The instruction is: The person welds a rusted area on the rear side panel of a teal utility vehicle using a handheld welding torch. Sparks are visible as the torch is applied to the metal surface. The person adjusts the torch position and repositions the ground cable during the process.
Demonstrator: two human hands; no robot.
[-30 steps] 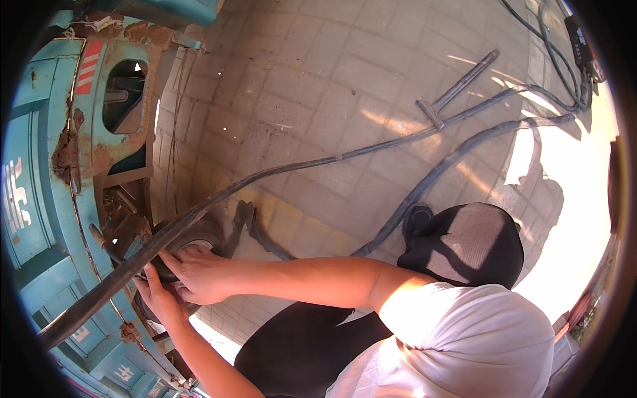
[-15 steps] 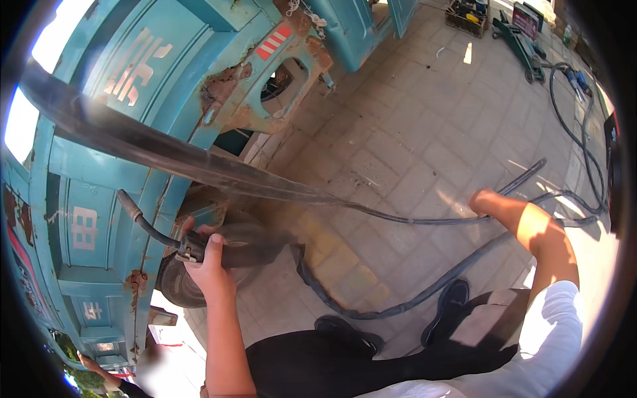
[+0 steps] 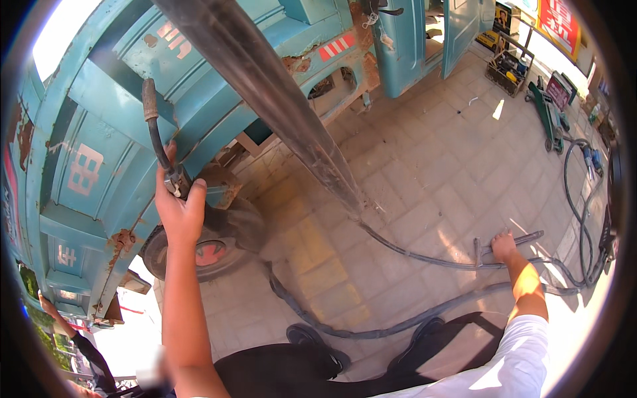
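Note:
My left hand (image 3: pixel 179 209) grips a welding torch (image 3: pixel 174 179) with a curved black neck and a worn nozzle pointing up, close to the side of a rusty turquoise truck body (image 3: pixel 119 219). Low at the right, my right hand (image 3: pixel 504 245) has its fingers round the handle of a hammer (image 3: pixel 531 237), whose head shows left of the hand. Whether the hammer rests on the paving cannot be told. A thick black cable (image 3: pixel 265 86) crosses close to the camera and runs down to the ground beside the hammer.
A wheel (image 3: pixel 212 255) stands under the truck body. Another black cable (image 3: pixel 398 315) curves past my shoes. Far right are a toolbox (image 3: pixel 507 69), a green floor jack (image 3: pixel 547 119) and coiled cables (image 3: pixel 580 199). At lower left, another person's dark sleeve (image 3: pixel 93 361) reaches toward the truck.
My left hand has raised the torch along the truck side, its nozzle now more upright. The near cable hangs more steeply. My right hand now shows round the handle, and the hammer's head has come into sight.

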